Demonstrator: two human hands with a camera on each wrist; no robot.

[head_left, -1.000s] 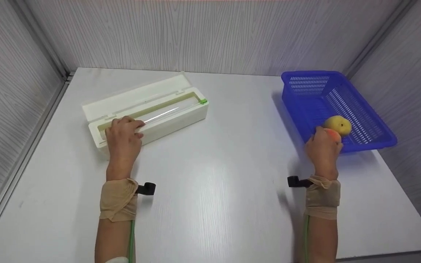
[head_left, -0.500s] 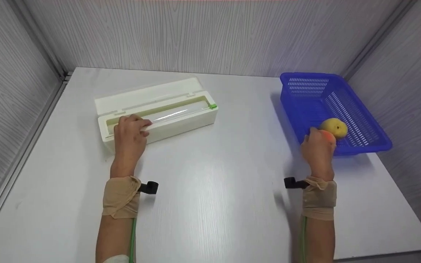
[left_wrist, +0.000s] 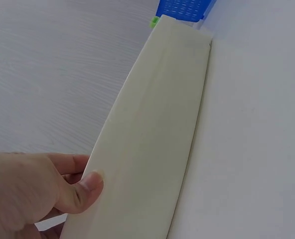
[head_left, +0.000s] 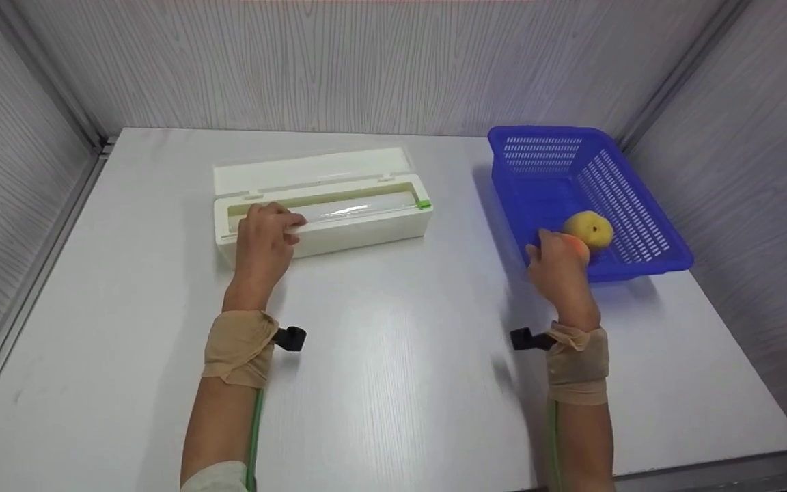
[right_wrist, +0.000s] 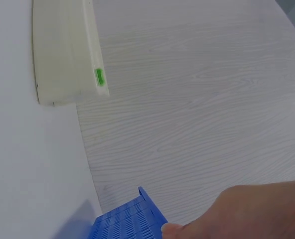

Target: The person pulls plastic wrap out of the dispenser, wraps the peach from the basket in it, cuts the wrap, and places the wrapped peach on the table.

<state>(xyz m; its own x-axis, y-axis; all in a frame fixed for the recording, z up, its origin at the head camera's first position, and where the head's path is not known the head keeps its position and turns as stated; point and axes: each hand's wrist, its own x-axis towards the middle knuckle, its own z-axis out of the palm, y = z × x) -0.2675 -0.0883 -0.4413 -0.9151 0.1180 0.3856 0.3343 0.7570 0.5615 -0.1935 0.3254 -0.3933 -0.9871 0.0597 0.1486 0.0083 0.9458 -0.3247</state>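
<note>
A white cling film box (head_left: 366, 230) lies on the table with its lid (head_left: 311, 171) folded back. Inside shows a shiny film roll (head_left: 359, 205), and a green slide cutter (head_left: 423, 204) sits at the right end. My left hand (head_left: 264, 239) grips the box's front wall near its left end, thumb (left_wrist: 91, 184) outside and fingers over the edge. On the right, my right hand (head_left: 561, 273) grips the near left rim of a blue plastic basket (head_left: 508, 195). In the basket, a round yellow fruit (head_left: 588, 230) rests beside an orange-red fruit (head_left: 577, 247), partly hidden by that hand.
The white table (head_left: 393, 355) is bounded by a wood-grain back wall (head_left: 311, 68) and side walls. A strip of table lies between box and basket. Both wrists carry wraps with small black cameras (head_left: 291, 338).
The box has slid right and turned more level, drawn along by my left hand. My right hand and the basket have shifted slightly left, narrowing the space between them.
</note>
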